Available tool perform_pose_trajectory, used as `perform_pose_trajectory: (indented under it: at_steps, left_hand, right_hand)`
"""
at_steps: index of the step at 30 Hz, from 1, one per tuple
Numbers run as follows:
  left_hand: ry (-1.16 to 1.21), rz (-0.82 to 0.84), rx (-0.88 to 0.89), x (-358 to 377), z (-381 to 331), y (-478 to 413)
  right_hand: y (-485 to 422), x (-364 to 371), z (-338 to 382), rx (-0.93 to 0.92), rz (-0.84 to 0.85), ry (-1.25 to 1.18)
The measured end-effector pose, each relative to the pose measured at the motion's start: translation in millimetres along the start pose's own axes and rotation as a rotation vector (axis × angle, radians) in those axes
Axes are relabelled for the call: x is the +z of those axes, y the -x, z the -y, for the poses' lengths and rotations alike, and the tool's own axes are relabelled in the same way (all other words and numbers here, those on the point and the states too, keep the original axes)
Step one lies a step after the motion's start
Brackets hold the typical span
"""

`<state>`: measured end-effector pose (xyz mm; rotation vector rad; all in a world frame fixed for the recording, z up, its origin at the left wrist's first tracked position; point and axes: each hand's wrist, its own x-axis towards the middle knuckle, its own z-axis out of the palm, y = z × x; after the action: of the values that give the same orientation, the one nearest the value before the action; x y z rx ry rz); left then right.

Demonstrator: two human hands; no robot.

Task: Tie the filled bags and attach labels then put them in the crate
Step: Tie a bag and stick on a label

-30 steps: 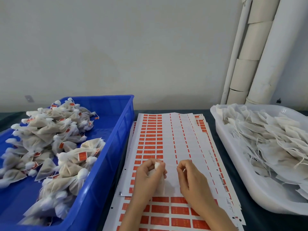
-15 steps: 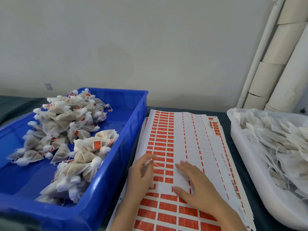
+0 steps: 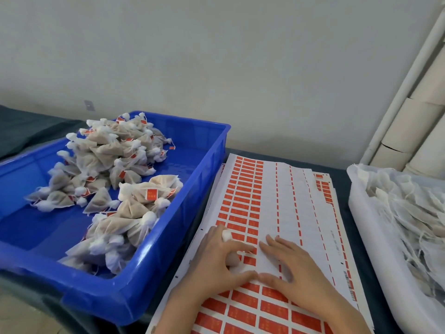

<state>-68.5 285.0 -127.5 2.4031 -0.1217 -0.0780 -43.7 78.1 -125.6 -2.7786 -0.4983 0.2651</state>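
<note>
**Editor:** What surrounds the worker's fingers on the bench?

**Photographer:** Left of the fingers stands a blue rectangular plastic crate (image 3: 218, 150). It is heaped with tied white mesh bags (image 3: 113, 155), several showing small red tags. Right of the fingers, well apart, sits a white plastic tray (image 3: 358, 208) full of loose untied mesh bags (image 3: 414, 225) with trailing strings. Under the fingers lies a stack of white paper sheets of red rectangular labels (image 3: 286, 196), with several columns bare.

**Editor:** And the hands themselves?

**Photographer:** The left hand (image 3: 216, 259) grips one small white mesh bag (image 3: 226, 235), fingers curled round it. The bag's gathered tuft pokes out above the knuckles, and the forefinger reaches onto the sheet. The right hand (image 3: 296, 266) lies flat on the sheet with its fingers straight and slightly spread. Its thumb tip meets, or all but meets, the left thumb tip.

**Editor:** So where is that bag?

**Photographer:** It is inside the left hand's curled fingers, over the label sheets. That puts it just beside the crate's wall, and outside it.
</note>
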Motion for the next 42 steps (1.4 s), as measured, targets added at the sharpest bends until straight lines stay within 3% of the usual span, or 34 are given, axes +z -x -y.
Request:
perform_pose_trajectory:
  at_steps: [9, 24, 37, 42]
  left_hand:
    - [0.005, 0.011, 0.042, -2.5, 1.3, -0.4]
    - [0.069, -0.155, 0.021, 12.4, -1.9, -4.1]
    - [0.136, -0.167, -0.037, 11.3, 0.1, -8.9]
    - [0.248, -0.298, -0.067, 8.6, 1.0, -9.0]
  right_hand:
    - [3.3, 3.6, 0.4, -0.010, -0.063, 0.017]
    - [6.3, 5.1, 4.3, -0.003, -0.119, -0.004]
    - [6.3, 6.1, 2.8, 0.001, -0.110, -0.053]
    - [7.6, 6.0, 2.2, 0.008, -0.104, -0.110]
